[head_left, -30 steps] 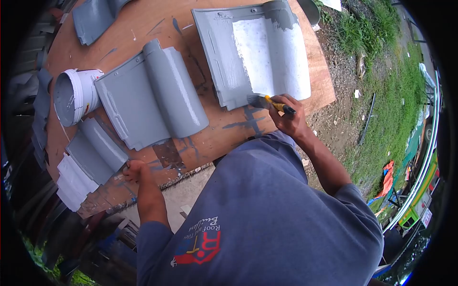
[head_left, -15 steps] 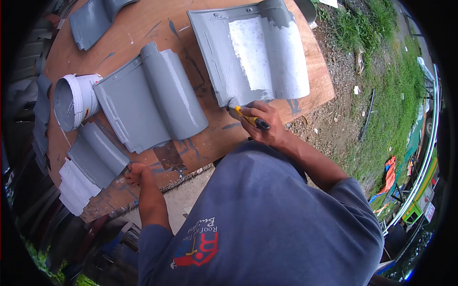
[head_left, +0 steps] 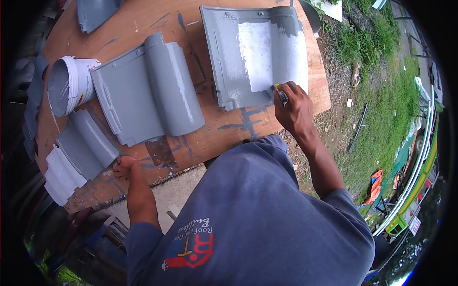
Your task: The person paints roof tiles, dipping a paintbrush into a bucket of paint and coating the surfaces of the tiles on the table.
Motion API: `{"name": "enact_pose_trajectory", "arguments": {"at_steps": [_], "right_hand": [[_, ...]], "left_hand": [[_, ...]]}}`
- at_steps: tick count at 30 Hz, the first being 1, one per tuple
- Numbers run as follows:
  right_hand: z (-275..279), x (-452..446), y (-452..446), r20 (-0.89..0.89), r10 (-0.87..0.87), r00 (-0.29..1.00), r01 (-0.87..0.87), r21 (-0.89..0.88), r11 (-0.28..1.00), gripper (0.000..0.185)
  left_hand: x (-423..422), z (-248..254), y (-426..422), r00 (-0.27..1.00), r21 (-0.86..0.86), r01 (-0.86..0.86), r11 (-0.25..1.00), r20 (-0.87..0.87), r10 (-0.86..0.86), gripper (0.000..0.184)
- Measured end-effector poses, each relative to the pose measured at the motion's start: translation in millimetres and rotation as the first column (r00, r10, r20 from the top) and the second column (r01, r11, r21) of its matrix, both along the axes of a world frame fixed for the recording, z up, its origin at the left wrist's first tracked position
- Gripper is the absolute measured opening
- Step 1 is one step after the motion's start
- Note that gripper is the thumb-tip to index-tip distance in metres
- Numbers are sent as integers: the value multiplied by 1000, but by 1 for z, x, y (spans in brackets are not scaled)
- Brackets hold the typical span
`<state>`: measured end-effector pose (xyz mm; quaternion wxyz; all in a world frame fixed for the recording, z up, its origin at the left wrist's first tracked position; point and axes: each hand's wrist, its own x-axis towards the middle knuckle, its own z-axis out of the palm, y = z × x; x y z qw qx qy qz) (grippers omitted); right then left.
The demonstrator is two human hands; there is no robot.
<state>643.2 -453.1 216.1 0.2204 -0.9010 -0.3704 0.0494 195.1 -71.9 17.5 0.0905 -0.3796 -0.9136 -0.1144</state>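
My right hand (head_left: 296, 108) grips a paintbrush (head_left: 282, 95) with a yellow and black handle at the near edge of a roof tile (head_left: 234, 71). The hand hides the bristles. Grey paint covers this tile's left and far parts; its middle and the right roll are partly white. My left hand (head_left: 125, 168), fingers curled, is at the near corner of a smaller grey tile (head_left: 86, 140); whether it grips the tile I cannot tell. Between them lies a large, fully grey roof tile (head_left: 148, 90). A white paint bucket (head_left: 72, 88) lies tipped toward the left against it.
The tiles lie on a paint-streaked plywood table (head_left: 214, 143). A white corrugated piece (head_left: 64, 176) is at its left corner. Another grey tile (head_left: 98, 14) is at the far left. Gravel and grass (head_left: 377, 95) lie to the right, with a dark rod (head_left: 359, 126) on the ground.
My right hand has moved the brush rightward along the tile's near edge, from its near left corner to below the white area. My left hand stays by the small tile. The view has shifted slightly.
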Motion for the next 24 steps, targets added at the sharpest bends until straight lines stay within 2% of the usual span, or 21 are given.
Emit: {"name": "enact_pose_trajectory", "arguments": {"at_steps": [2, 4, 8, 11, 13, 14, 17, 20, 22, 24], "right_hand": [[18, 18, 20, 186, 96, 978, -113, 84, 990, 15], [29, 49, 41, 289, 188, 939, -223, 93, 971, 21], [16, 120, 88, 484, 346, 804, -379, -31, 925, 23], [7, 144, 116, 530, 460, 712, -440, -173, 881, 22], [-11, 151, 124, 490, 586, 645, -577, -191, 794, 10], [-14, 146, 120, 437, 644, 628, -598, -258, 758, 7], [-20, 115, 91, 271, 723, 636, -684, -235, 690, 5], [-14, 69, 49, 10, 765, 644, -740, -246, 626, 4], [-16, 45, 23, -121, 770, 626, -776, -194, 600, 4], [-13, 28, 12, -250, 713, 655, -749, -92, 656, 8]], "left_hand": [[-1, 0, 0, 1000, -13, -13, 1000, -10, 13, 56], [0, 2, -1, 1000, -31, -24, 999, -19, 24, 56], [-4, -1, 3, 1000, -36, -13, 999, 0, 13, 56], [-2, 1, 1, 1000, -38, -21, 999, -12, 21, 55], [-3, -1, 1, 1000, -25, -17, 1000, -11, 17, 53], [-4, -2, 0, 1000, -34, -31, 999, -9, 30, 53], [-5, -3, 0, 1000, -33, -2, 999, -18, 1, 53], [-6, -4, 1, 1000, -24, -4, 1000, -30, 3, 53], [-9, -8, 3, 999, -13, 8, 1000, -42, -9, 53], [-10, -9, 3, 999, -10, 3, 1000, -38, -3, 53]]}}
